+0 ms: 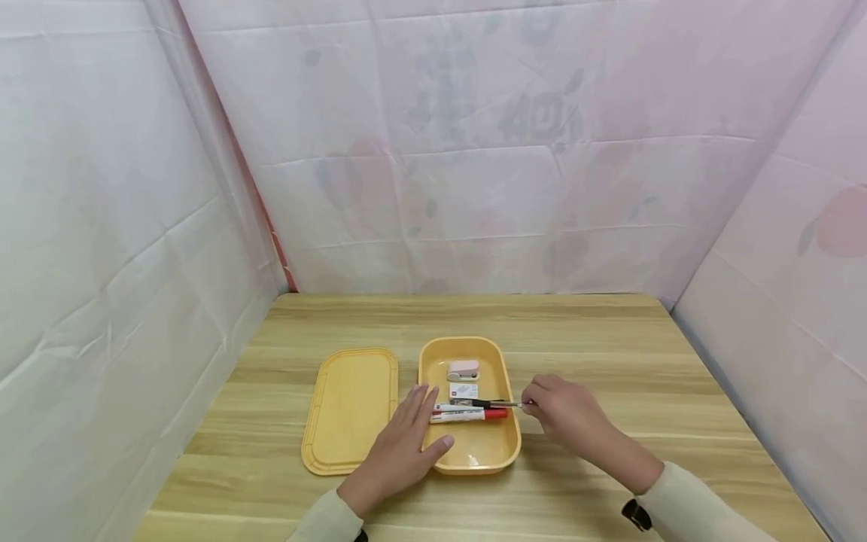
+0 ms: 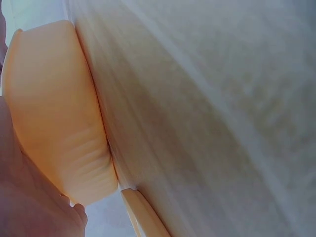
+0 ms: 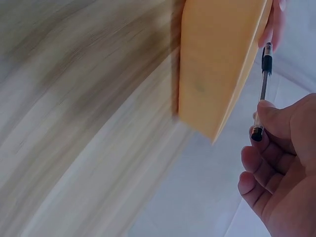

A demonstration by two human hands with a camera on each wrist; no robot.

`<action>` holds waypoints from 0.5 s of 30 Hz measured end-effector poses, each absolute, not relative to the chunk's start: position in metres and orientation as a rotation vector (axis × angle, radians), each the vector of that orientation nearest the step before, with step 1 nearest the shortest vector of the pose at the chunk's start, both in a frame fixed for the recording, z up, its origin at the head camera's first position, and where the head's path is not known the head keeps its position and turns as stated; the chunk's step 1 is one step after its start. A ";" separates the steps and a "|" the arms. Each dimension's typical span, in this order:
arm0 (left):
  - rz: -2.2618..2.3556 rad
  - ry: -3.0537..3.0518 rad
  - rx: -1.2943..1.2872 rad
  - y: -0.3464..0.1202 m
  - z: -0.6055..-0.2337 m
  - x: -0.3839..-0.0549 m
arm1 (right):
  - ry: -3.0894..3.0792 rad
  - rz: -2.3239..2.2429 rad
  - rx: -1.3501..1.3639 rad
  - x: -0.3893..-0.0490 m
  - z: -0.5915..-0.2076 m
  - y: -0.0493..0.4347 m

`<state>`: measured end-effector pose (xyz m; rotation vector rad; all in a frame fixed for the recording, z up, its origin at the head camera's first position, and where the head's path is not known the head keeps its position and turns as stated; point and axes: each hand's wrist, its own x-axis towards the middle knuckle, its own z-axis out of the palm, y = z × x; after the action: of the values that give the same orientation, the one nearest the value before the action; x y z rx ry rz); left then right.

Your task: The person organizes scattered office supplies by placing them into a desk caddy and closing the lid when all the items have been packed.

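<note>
Head view: my cream sleeves (image 1: 701,503) come in at the bottom, nearest the lens. On the wood-grained counter (image 1: 576,324) stands an open yellow box (image 1: 474,453), with a matching lid (image 1: 351,406) lying flat on its left. My left hand (image 1: 405,443) lies over the box's left edge, fingers straight. My right hand (image 1: 567,415), outside the right edge, pinches one end of a pen (image 1: 484,404); the rest reaches across the box's interior, over or beside a red-capped marker (image 1: 497,414). Farther in lie a small white packet (image 1: 463,391) and a pale pink stapler (image 1: 463,369). I hold the pen by its end alone, so a slack pinch could let it swivel, drop and knock the marker askew; lowered too far right, it could catch on the rim. Pressing hard with my left hand could shift the box.

Left wrist view: my left hand is closest, blurred, alongside the box's smooth outer wall. The pen does not show.

Right wrist view: my thumb and forefinger grip the pen, other fingers curled below. It is slim, with a clear barrel, dark refill, black end plug and black far section. It looks raised above the rim; whether its far end touches my left hand, I cannot tell.
</note>
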<state>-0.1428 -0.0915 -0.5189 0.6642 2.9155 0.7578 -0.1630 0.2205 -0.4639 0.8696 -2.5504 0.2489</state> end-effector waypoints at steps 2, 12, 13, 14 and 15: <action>0.754 2.915 0.663 -0.092 -0.519 -0.143 | -2.546 0.250 0.895 -0.165 -0.466 0.214; 0.739 2.921 0.694 -0.091 -0.520 -0.144 | -2.565 0.250 1.000 -0.171 -0.472 0.188; 0.734 2.924 0.694 -0.091 -0.520 -0.144 | -2.575 0.240 1.008 -0.171 -0.471 0.186; 0.732 2.923 0.692 -0.091 -0.520 -0.144 | -2.582 0.233 1.016 -0.172 -0.471 0.183; 0.731 2.922 0.691 -0.092 -0.521 -0.144 | -2.589 0.223 1.020 -0.172 -0.472 0.181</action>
<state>-0.1443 -0.0915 -0.5206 0.6907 2.9218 0.7313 -0.1720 0.1811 -0.4719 1.0198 -2.5894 0.2230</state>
